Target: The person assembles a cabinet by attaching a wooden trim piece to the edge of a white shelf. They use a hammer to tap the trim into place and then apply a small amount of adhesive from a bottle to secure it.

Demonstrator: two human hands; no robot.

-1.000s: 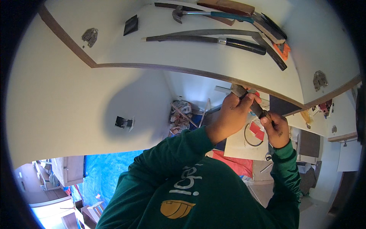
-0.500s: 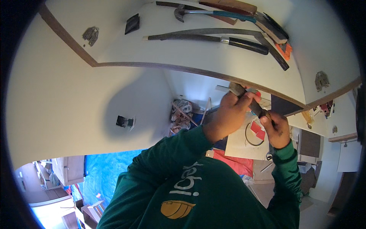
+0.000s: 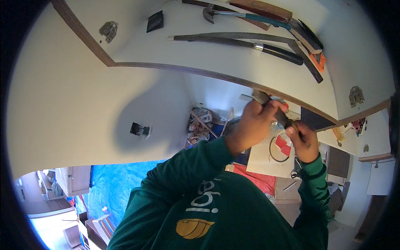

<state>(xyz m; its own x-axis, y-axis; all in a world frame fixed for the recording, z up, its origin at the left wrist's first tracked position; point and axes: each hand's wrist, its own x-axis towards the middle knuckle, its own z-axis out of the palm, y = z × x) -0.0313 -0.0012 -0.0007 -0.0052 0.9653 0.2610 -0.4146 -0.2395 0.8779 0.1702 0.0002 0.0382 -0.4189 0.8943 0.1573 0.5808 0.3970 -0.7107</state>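
Note:
Both of my hands grip a flat, dark grey file [image 3: 283, 119] just below the edge strip of a white cabinet shelf [image 3: 233, 78]. My left hand [image 3: 254, 127] is closed round its upper part, and the blunt end pokes out beyond the fingers close to the edge. Lower down and to the right, my right hand [image 3: 305, 143] closes on the other end, thumb along it. Whether the file touches the edge, I cannot tell. On the shelf above lie a claw hammer [image 3: 250, 16] and a long file with a black handle [image 3: 281, 54].
Wooden tool pieces [image 3: 262, 9] and an orange-ended tool [image 3: 318, 61] also lie on the shelf. Metal hinges [image 3: 109, 32] are fixed to the cabinet sides. Blue sheeting [image 3: 110, 189] covers the floor at lower left; a red cloth [image 3: 258, 178] lies below my hands.
The view has shifted slightly, so the shelf and its tools appear further right. Both hands keep their grip on the file, with almost no other visible movement.

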